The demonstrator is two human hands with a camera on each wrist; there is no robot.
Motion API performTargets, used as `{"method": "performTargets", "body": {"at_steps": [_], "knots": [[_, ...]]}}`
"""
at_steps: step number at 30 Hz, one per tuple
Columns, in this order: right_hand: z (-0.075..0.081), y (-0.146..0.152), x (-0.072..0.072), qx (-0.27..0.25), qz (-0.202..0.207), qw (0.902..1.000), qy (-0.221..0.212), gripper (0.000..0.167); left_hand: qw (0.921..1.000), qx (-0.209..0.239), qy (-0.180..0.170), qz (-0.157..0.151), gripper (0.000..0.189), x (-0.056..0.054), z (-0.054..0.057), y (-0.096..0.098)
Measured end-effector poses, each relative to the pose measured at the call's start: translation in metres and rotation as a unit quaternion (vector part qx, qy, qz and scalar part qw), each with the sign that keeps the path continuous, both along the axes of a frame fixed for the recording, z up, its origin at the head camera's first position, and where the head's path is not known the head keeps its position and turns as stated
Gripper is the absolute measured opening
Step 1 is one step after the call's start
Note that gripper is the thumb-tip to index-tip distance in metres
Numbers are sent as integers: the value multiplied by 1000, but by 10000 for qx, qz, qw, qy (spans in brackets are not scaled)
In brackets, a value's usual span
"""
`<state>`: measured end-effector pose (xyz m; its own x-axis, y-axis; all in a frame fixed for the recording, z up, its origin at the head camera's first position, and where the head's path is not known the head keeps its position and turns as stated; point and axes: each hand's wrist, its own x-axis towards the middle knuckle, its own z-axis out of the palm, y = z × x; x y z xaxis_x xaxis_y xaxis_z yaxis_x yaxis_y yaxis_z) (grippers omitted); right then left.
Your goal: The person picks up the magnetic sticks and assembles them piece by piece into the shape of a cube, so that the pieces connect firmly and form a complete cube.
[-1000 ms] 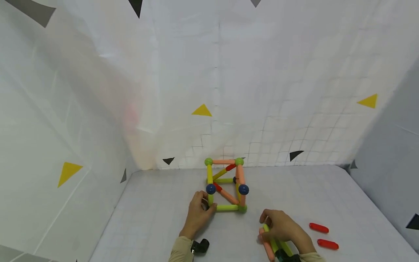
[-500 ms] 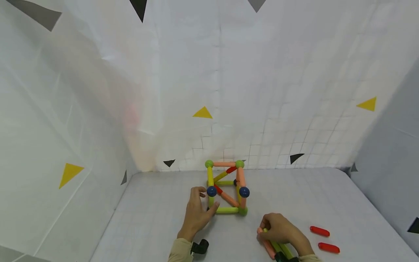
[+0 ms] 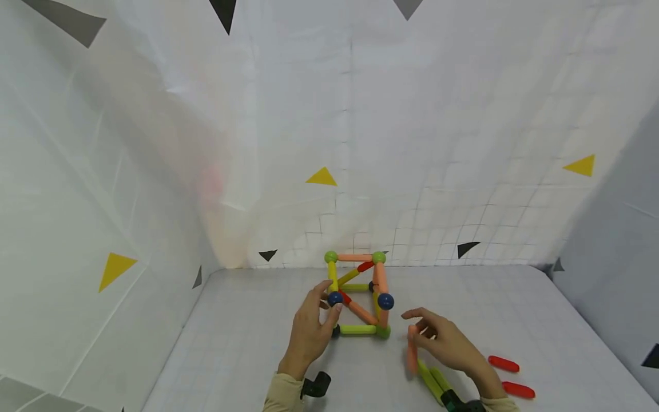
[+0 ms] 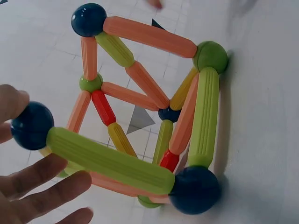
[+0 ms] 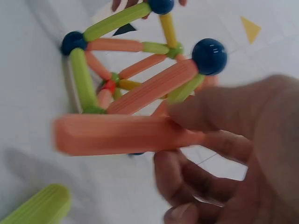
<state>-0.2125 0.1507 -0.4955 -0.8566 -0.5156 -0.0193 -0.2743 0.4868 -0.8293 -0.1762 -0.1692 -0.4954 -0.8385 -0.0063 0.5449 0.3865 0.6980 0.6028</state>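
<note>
A frame of magnetic rods and balls [image 3: 359, 330] stands on the white surface, with orange, green, yellow and red rods. My left hand [image 3: 309, 335] is at its front left upright and pinches the blue ball [image 4: 32, 126] at the upper front corner between thumb and fingers. A green rod [image 4: 110, 159] runs from that ball down to a dark blue ball [image 4: 195, 190]. My right hand [image 3: 444, 342], to the right of the frame, pinches an orange magnetic rod [image 5: 117, 134] by one end, lifted off the surface.
Two green rods [image 3: 431, 382] lie side by side below my right hand, partly covered by the wrist camera. Two short red rods [image 3: 503, 363] lie further right. A white sheet wall [image 3: 463, 143] closes off the back, and side walls flank the surface.
My right hand has picked the orange rod up from beside the green rods and raised it forward. My left hand has moved up from the frame's lower corner to its upper blue ball.
</note>
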Motion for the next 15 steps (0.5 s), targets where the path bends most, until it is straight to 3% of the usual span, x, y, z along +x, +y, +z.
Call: {"method": "performTargets", "body": {"at_steps": [8,11,15], "knots": [[10,4,-3,-630,-1226,9904,-46,35,9995,-55,117,-302,36,-3,-2,0],[13,5,-4,-971,-1634,9816,-179,42,9994,-1,67,-347,36,-3,-2,-1],[17,6,-4,-1693,-1875,9672,-270,43,9991,87,-37,-423,37,-3,-2,-1]]}}
